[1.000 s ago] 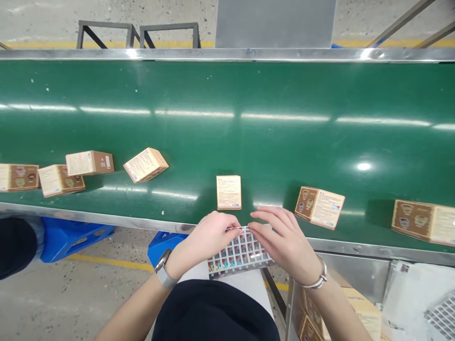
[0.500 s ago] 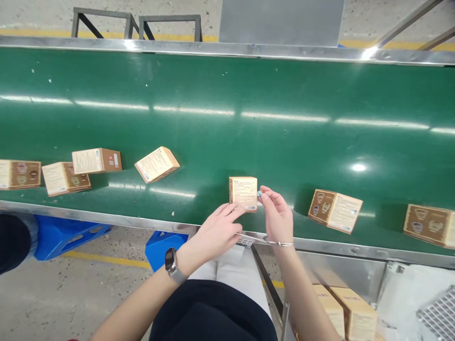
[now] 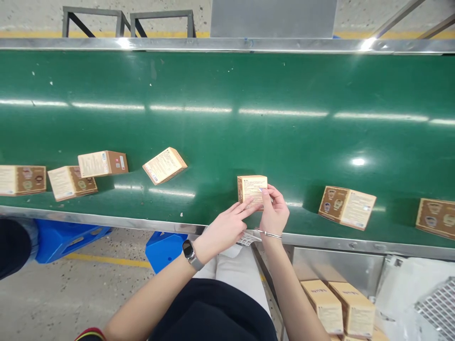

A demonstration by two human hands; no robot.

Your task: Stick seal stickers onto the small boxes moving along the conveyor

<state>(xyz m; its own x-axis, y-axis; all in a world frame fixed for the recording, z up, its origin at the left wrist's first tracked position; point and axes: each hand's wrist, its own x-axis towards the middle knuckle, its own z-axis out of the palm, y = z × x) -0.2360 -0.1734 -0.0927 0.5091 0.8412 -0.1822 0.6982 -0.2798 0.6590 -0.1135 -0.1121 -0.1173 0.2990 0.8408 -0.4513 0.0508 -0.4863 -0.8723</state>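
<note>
A small beige-and-brown carton (image 3: 251, 183) sits on the green conveyor belt, its printed face turned up. My left hand (image 3: 225, 232) lays its outstretched fingers on the near edge of this carton. Below that palm, a sheet of small silver stickers (image 3: 245, 239) pokes out, seemingly gripped by the thumb; the hand partly hides it. With thumb and forefinger closed, my right hand (image 3: 274, 213) presses a tiny shiny sticker (image 3: 260, 190) against the carton's right side of the printed face. Its fingertips cover part of the sticker.
Several similar cartons lie leftward, the nearest tilted carton (image 3: 165, 166) among them. Another carton (image 3: 347, 207) lies to the right. A metal rail (image 3: 142, 219) edges the belt. Stacked cartons (image 3: 351, 308) and a second sticker sheet (image 3: 439, 303) are lower right. A blue stool (image 3: 165, 248) stands below.
My right hand has moved the sticker from beside the carton onto its printed face. The cartons appear shifted slightly rightward in view. My left hand still touches the carton.
</note>
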